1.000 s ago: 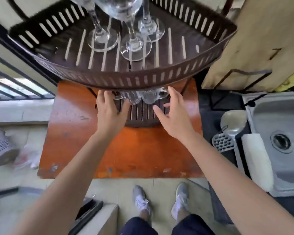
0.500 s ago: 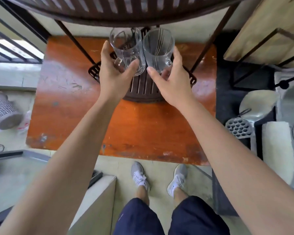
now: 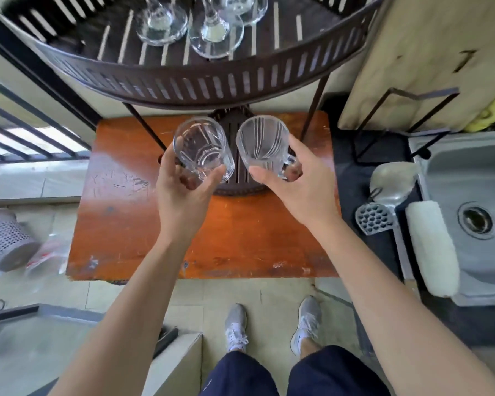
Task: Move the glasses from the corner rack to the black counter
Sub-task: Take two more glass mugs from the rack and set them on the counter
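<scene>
Two glass mugs, one (image 3: 202, 150) in the left grip (image 3: 183, 190) and one (image 3: 262, 145) in the right grip (image 3: 295, 181), have been lifted off the lower shelf (image 3: 235, 178). A second ago, both grips were only being reached toward them.

Rack tier (image 3: 200, 87) overhangs just above the hands; legs (image 3: 315, 107) flank them. Orange table (image 3: 240, 238) bare below. Counter (image 3: 352, 172) at right: open strip, masher (image 3: 373, 218) and ladle (image 3: 392, 178) beside sink (image 3: 483, 178).
</scene>
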Motion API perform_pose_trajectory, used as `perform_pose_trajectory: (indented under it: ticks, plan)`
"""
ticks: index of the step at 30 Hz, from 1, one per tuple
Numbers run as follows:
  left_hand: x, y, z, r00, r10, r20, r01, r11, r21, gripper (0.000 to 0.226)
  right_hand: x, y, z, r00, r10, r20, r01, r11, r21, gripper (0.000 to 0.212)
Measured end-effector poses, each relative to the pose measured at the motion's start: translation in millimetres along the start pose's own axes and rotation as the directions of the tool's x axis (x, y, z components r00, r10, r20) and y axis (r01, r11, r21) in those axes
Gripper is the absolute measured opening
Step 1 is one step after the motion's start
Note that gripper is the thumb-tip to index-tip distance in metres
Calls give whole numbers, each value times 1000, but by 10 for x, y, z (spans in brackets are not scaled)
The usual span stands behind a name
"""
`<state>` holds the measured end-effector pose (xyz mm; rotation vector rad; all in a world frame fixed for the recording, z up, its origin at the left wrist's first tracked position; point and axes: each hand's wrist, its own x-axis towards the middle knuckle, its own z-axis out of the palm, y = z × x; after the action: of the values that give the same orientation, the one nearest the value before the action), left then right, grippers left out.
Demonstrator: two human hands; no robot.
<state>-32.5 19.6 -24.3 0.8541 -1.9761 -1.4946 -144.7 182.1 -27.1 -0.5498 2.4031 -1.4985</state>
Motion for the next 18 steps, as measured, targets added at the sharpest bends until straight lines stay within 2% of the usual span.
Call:
perform_pose_trajectory:
  ticks: [3,6,8,10,13,15,18]
  plan:
    - [-291,299,-70,995,5,100,-3,1000,-20,61,-521,-98,-207,994,72,-80,-68,996,57,68]
    - [-635,616,-42,967,64,245,-61,998,-21,61,-1059,-172,-413,954,179,-239,-158,982,105,80]
    - [-851,788,39,920,114,375,-105,994,-44,61,-1411,-207,-598,896,240,-373,-216,971,106,82]
    - [-1059,963,210,866,156,476,-130,988,-87,61,-1791,-274,-827,812,260,-522,-223,966,134,79]
    - [-1421,1240,555,753,242,612,-192,970,-147,61,-2368,-346,-1129,614,333,-715,-245,942,228,81]
    - [-1693,1435,799,658,284,697,-214,959,-188,60,-2726,-366,-1340,491,367,-790,-207,930,303,83]
    - [-2145,1715,1128,505,340,794,-247,938,-244,69,-3217,-410,-1679,335,329,-883,-174,942,286,69]
